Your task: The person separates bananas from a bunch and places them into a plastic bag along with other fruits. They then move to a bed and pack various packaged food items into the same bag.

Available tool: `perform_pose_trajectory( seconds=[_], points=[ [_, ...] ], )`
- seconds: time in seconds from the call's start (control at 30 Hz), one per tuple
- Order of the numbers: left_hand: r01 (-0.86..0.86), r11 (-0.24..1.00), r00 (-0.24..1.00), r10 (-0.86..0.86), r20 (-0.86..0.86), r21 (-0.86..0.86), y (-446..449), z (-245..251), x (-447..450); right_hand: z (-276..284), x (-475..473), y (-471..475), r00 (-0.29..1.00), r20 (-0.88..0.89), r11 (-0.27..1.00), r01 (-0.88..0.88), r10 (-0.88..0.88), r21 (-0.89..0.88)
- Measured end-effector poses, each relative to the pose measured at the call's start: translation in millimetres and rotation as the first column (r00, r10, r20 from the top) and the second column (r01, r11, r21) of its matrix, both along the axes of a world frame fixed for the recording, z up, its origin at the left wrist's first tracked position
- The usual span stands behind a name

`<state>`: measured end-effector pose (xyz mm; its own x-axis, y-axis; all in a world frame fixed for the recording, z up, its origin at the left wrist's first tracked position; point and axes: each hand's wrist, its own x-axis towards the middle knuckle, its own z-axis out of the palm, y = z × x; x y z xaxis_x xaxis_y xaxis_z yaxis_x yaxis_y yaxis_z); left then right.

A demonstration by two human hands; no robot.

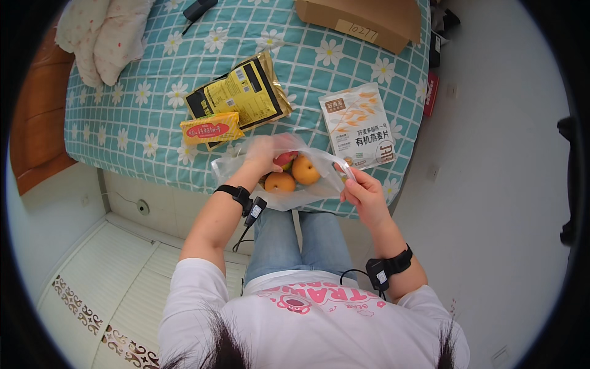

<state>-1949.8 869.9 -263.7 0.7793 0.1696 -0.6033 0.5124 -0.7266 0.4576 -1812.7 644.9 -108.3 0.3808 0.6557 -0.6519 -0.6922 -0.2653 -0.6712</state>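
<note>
A clear plastic bag (295,201) lies at the bed's near edge with round orange-brown fruits (305,169) and a red-and-green fruit (286,158) inside. My right hand (364,190) pinches the bag's gathered rim on the right. At the bag's left side is my left hand (262,154), partly behind the film, its thumb close to the red-and-green fruit; whether it grips anything is unclear. Just beyond the left hand, a yellow biscuit packet (212,127) overlaps a black-and-yellow foil pouch (239,94). A white oat flake bag (357,124) rests to the right.
A cardboard box (364,18) stands at the far right of the bed, on a teal checked bedsheet (156,113). Bunched pale fabric (108,39) lies far left, near a wooden headboard (44,101). A black device (199,9) lies at the far edge of view.
</note>
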Motion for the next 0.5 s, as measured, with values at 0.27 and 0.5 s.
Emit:
perform_pose_trajectory(
  seconds=[0.27,0.5],
  points=[
    [-0.35,0.937,0.935,0.348,-0.071,-0.014,-24,-22,-22,7,-6,-9,0.986,0.028,0.983,-0.168,0.166,0.077],
    [-0.218,0.975,0.975,0.219,0.022,-0.05,-22,-28,-19,9,-7,-14,0.988,0.048,0.982,-0.149,0.144,0.12]
  ],
)
